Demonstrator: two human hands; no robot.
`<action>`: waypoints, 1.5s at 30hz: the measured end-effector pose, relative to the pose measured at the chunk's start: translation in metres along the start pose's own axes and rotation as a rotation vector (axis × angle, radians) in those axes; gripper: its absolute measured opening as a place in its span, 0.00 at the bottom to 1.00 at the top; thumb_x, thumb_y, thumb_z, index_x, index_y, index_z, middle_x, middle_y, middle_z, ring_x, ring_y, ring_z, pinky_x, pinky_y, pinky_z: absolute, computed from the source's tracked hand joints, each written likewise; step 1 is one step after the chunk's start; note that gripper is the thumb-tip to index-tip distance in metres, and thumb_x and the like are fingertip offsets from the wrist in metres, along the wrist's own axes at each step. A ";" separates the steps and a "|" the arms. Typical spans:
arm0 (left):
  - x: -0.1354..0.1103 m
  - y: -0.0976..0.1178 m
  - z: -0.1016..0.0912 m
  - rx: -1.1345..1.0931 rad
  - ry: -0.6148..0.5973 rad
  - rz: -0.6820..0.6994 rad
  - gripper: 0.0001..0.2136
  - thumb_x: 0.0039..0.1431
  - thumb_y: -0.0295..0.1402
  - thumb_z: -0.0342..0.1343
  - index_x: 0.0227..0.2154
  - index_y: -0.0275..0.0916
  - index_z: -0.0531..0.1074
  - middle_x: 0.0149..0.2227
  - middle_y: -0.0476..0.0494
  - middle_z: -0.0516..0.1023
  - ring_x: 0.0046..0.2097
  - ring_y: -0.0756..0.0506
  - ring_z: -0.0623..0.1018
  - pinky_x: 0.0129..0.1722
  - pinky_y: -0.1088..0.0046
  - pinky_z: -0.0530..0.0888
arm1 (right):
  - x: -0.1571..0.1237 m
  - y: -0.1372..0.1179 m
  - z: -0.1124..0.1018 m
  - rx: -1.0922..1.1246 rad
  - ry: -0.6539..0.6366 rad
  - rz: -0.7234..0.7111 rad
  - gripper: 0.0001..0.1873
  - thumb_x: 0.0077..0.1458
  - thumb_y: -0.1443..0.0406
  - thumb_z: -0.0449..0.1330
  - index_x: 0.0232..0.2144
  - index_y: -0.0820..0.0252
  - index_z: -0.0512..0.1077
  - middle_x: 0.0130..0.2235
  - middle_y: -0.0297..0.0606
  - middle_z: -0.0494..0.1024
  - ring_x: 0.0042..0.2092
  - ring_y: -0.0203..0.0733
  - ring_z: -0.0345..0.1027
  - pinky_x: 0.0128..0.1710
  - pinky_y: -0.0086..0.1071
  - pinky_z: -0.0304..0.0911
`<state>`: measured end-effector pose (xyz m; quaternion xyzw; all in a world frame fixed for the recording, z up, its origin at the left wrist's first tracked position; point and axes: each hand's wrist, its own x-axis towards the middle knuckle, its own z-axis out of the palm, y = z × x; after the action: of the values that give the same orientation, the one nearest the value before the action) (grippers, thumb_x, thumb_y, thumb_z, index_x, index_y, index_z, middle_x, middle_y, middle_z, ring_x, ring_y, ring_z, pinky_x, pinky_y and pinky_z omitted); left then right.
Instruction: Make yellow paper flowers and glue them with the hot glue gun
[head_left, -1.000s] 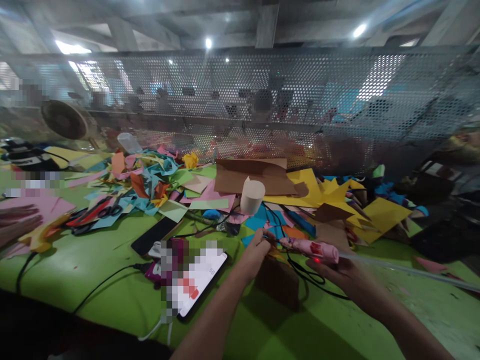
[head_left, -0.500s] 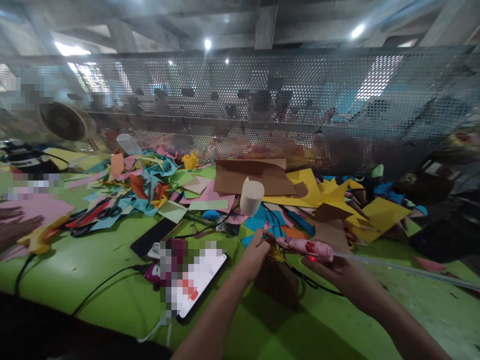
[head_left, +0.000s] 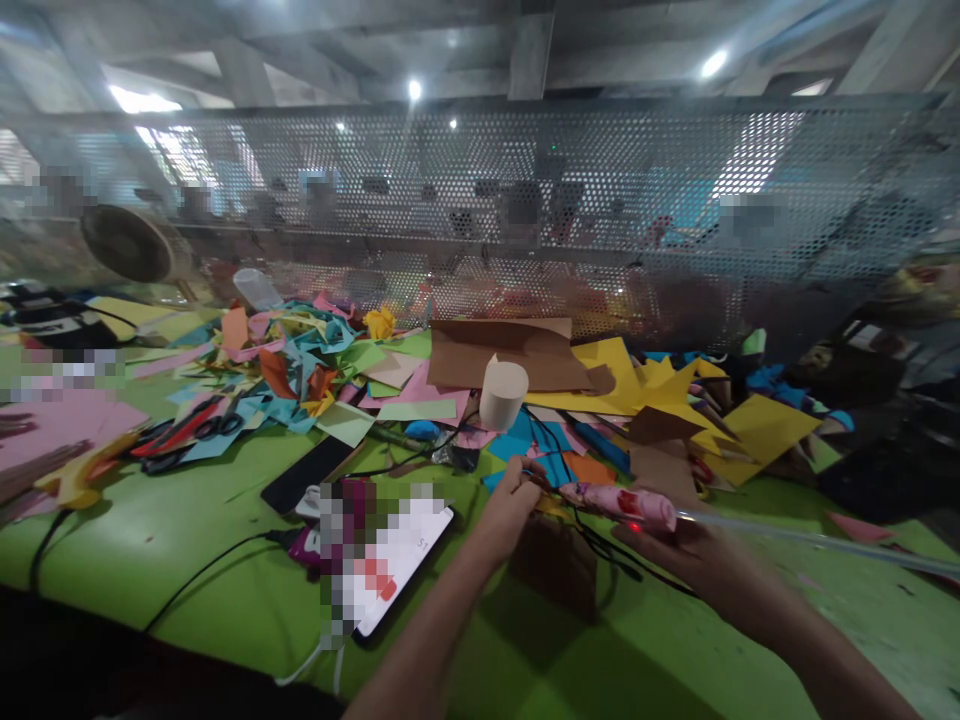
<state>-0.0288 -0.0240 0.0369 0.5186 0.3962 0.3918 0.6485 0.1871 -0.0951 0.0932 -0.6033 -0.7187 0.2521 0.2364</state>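
Observation:
My right hand (head_left: 679,550) is wrapped round a pink-wrapped hot glue gun (head_left: 622,503), with a small red light glowing on its underside. A long clear glue stick (head_left: 795,537) sticks out of its back end to the right, and a black cord hangs below it. The nozzle points left, close to the fingers of my left hand (head_left: 511,505). Those fingers are pinched at the top of a piece of brown paper (head_left: 559,565), which has a bit of yellow at its upper edge. Exactly what lies between the fingertips is partly hidden.
A white paper roll (head_left: 504,394) stands behind my hands among coloured paper scraps. Left of my forearm lie a lit phone (head_left: 405,560), a dark phone (head_left: 311,472) and cables. Farther left are scissors (head_left: 217,420), a yellow glue gun (head_left: 82,470) and another person's hand. A perforated metal screen (head_left: 480,200) rises behind.
The pink glue gun and my right hand have shifted slightly right, its nozzle a little farther from my left fingers. My left hand has barely moved.

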 end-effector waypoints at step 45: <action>0.010 -0.023 -0.002 0.005 0.004 0.056 0.11 0.50 0.31 0.49 0.38 0.42 0.67 0.32 0.50 0.72 0.34 0.47 0.68 0.35 0.72 0.63 | 0.011 0.010 0.005 0.043 0.025 -0.046 0.21 0.60 0.50 0.58 0.50 0.51 0.78 0.49 0.41 0.82 0.52 0.56 0.74 0.53 0.44 0.68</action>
<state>-0.0248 -0.0171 0.0128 0.5303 0.3838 0.4099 0.6352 0.1898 -0.0832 0.0838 -0.5845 -0.7238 0.2544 0.2642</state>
